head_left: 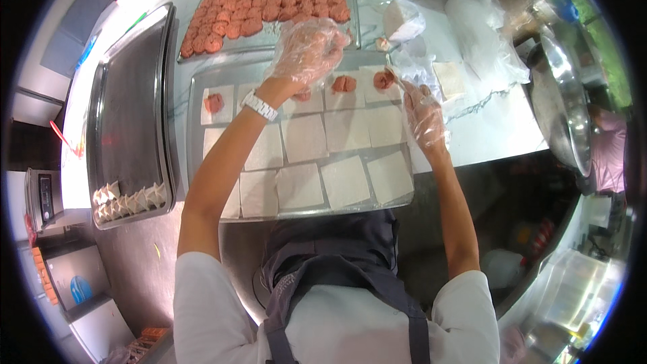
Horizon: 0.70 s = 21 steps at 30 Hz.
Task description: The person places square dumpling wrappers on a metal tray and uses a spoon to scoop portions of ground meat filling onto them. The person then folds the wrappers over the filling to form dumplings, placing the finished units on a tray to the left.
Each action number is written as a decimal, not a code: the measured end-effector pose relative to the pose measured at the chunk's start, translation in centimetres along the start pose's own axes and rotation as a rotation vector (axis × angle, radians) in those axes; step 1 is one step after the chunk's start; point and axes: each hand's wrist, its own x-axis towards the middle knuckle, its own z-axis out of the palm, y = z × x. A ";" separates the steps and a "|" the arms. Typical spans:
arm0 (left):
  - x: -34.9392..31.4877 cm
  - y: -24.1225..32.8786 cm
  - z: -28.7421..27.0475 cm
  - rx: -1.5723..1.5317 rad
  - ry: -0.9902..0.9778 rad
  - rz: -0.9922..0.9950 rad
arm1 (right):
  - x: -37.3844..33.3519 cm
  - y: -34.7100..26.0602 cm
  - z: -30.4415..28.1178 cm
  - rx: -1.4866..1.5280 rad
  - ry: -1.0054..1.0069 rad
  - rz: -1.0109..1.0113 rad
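Note:
My left hand, in a clear plastic glove, hovers over the near edge of a tray of pink minced-meat portions. Its fingers are curled closed; whatever lies in them is hidden. My right hand, gloved likewise, is at the right edge of a nearer metal tray, fingers stretched toward a meat portion on a wrapper. Square pale wrappers lie in rows on this tray. In the far row, further meat portions sit on wrappers, one partly behind my left hand.
At left, a long dark tray holds several folded dumplings at its near end. Right of the wrappers are a wrapper stack, crumpled plastic bags and a large metal bowl. Another person in pink stands far right.

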 end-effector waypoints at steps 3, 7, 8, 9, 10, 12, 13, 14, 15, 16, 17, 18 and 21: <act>0.0 0.0 -0.3 -0.012 -0.033 -0.032 | 0.6 0.9 0.3 0.120 0.071 0.035; -0.3 -0.2 -0.6 -0.007 -0.009 -0.024 | 1.0 1.0 0.3 0.152 0.068 0.134; -0.3 -0.3 -0.6 -0.015 -0.008 -0.031 | 1.1 0.8 0.1 0.090 0.043 0.119; -0.2 -0.5 -0.8 -0.023 -0.004 -0.035 | 1.3 0.7 -0.2 0.027 0.022 0.104; -0.2 -0.7 -1.0 -0.020 -0.003 -0.046 | 1.4 0.6 -0.5 -0.037 0.002 0.088; -0.2 -1.2 -1.5 -0.011 0.001 -0.067 | 1.8 0.8 -0.5 0.092 0.087 0.102; -0.1 -1.6 -1.8 -0.016 0.002 -0.099 | 2.0 0.8 -0.5 0.157 0.129 0.108; -0.1 -2.2 -2.1 -0.022 0.003 -0.131 | 2.4 0.8 -0.5 0.290 0.102 0.191; -0.2 -2.8 -2.3 -0.027 0.005 -0.165 | 2.8 0.5 -0.8 0.424 0.071 0.274; -0.4 -3.6 -2.6 0.001 0.022 -0.179 | 3.2 0.2 -1.0 0.557 0.038 0.356; -0.5 -4.5 -2.8 0.030 0.039 -0.194 | 3.9 0.0 -0.8 0.641 -0.008 0.437; -0.7 -5.3 -2.8 0.057 0.053 -0.212 | 5.0 -0.3 -0.3 0.724 -0.060 0.521; -0.7 -6.5 -3.4 0.137 0.022 -0.275 | 8.2 -0.5 2.2 0.601 -0.129 0.330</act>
